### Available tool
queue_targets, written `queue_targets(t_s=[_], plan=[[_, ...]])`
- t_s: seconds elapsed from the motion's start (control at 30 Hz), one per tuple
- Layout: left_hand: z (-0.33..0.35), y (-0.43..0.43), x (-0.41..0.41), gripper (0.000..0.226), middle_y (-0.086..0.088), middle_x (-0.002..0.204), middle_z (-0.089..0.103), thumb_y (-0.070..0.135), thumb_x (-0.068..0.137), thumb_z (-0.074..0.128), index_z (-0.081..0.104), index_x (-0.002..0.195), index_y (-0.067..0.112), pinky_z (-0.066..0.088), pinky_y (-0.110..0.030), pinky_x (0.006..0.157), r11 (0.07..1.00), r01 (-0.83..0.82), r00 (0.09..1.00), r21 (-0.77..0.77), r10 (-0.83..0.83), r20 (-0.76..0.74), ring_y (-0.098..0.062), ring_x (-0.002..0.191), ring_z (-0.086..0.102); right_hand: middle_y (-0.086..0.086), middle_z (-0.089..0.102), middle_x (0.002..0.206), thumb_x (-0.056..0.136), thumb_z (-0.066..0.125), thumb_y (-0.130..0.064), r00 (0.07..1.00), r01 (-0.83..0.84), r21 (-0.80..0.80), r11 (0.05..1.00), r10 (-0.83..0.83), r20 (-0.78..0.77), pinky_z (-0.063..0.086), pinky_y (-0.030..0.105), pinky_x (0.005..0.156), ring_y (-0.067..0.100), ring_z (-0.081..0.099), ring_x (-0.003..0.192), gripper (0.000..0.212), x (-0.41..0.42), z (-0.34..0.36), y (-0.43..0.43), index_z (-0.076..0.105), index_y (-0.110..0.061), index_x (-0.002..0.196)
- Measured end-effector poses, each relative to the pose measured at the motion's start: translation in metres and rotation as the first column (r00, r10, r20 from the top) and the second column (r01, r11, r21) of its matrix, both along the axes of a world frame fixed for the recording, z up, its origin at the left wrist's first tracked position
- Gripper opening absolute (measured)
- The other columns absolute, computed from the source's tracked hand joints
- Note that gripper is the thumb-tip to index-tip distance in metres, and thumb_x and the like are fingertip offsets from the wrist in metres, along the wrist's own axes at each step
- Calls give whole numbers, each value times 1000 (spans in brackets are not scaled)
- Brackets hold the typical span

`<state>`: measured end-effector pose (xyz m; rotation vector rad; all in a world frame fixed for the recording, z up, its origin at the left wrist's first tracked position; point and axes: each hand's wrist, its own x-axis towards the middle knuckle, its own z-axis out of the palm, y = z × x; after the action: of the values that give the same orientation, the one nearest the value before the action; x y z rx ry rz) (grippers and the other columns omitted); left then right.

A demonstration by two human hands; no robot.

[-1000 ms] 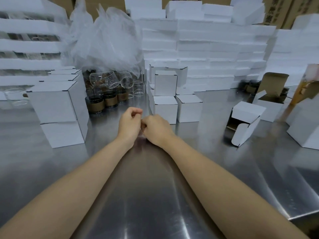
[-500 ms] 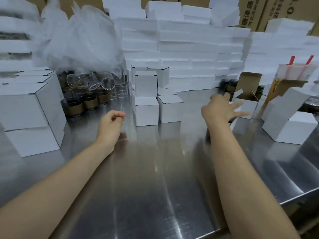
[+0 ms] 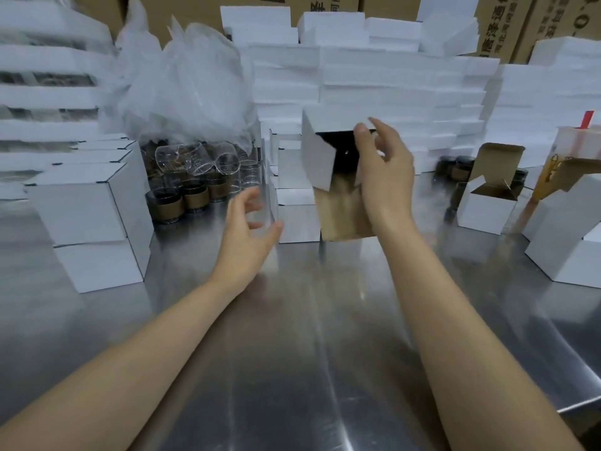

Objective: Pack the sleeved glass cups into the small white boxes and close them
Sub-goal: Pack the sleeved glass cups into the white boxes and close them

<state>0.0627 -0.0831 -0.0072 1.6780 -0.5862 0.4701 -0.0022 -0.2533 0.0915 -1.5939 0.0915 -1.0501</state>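
My right hand (image 3: 387,177) pinches the side wall of the open small white box (image 3: 320,157) above the steel table (image 3: 292,369), and its lid flap (image 3: 341,216) hangs down. My left hand (image 3: 247,229) is spread and holds nothing. The sleeved glass cups (image 3: 192,198) stand at the left. I should turn the mouth upward before fetching one.

White box (image 3: 320,157) with brown inner flap, brown-sleeved clear cups (image 3: 195,195), silver table (image 3: 292,353)

Open box (image 3: 320,157) held above table (image 3: 292,369) centre; sleeved cups (image 3: 179,203) behind-left, closed boxes (image 3: 87,203) far left
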Motion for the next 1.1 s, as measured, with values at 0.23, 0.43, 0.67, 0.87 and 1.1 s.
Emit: queue_targets(t_s=[0.23, 0.43, 0.67, 0.87, 1.1], plan=[[2, 1, -5, 114, -9, 154, 21, 30, 65, 86, 10, 148, 15, 30, -45, 116, 995, 93, 994, 42, -95, 46, -21, 142, 29, -5, 65, 113, 96, 46, -47, 884, -310, -29, 950, 277, -376, 55, 39, 85, 16, 60, 101, 26, 12, -32, 41, 67, -34, 107], [10, 8, -9, 111, -1, 128, 50, 86, 50, 64, 28, 134, 23, 45, -15, 90, 942, 67, 981, -329, -123, -152, -2, 113, 53, 8, 67, 73, 91, 51, -29, 721, -550, 219, 806, 591, -361, 59, 42, 80, 24, 68, 67, 28, 14, -32, 26, 70, -10, 81], [11, 16, 2, 62, 7, 80, 74, 56, 98, 24, 77, 73, 36, 56, -21, 63, 858, 108, 836, -503, -352, -420, -11, 76, 71, -3, 61, 98, 62, 72, -67, 659, -651, -57, 757, 526, -537, 42, 36, 100, 16, 60, 106, 48, 20, -52, 33, 48, -28, 78], [8, 23, 10, 69, -4, 93, 75, 62, 99, 18, 75, 93, 25, 59, -32, 68, 785, 147, 728, -602, -498, -471, -20, 83, 72, -6, 55, 112, 53, 74, -66, 744, -602, -153, 784, 480, -465, 46, 25, 78, 13, 58, 100, 72, 21, -60, 43, 31, -43, 106], [8, 18, 14, 67, -6, 113, 68, 67, 96, 14, 62, 107, 21, 51, -40, 90, 795, -179, 777, -580, -248, -579, -22, 106, 64, -19, 43, 131, 64, 66, -61, 911, -373, -533, 759, 190, -367, 38, 31, 93, -1, 39, 117, 74, 18, -65, 49, 29, -57, 128]])
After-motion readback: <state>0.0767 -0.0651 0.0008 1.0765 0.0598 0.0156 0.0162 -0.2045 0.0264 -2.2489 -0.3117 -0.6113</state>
